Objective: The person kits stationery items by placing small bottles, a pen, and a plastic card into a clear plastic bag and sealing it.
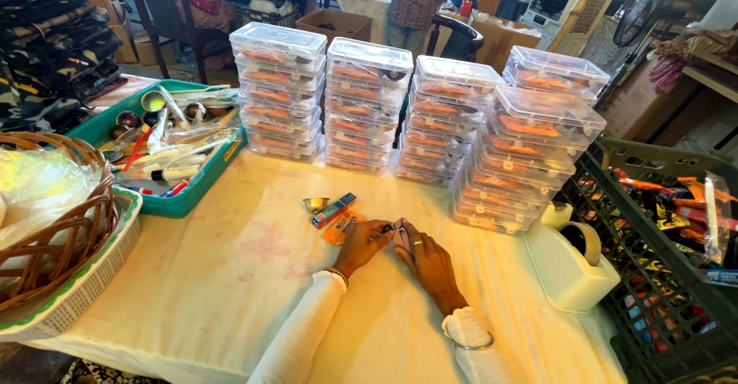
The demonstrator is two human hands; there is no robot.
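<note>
Both hands, left hand [361, 244] and right hand [425, 261], pinch closed on 1 small pale pouch [401, 234] mid-table, beside unpacked loose items [332, 213], with 5 stacks of filled clear boxes [444, 119] behind.

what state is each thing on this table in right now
left hand: on the table, fingers pinching a small pale item
right hand: pressed on the same item
clear plastic boxes: lids shut, filled, stacked in columns
small metal bowl: upright
blue packet: lying flat
tape dispenser: upright, roll loaded
teal tray: full of mixed items
wicker basket: upright on a tray
</note>
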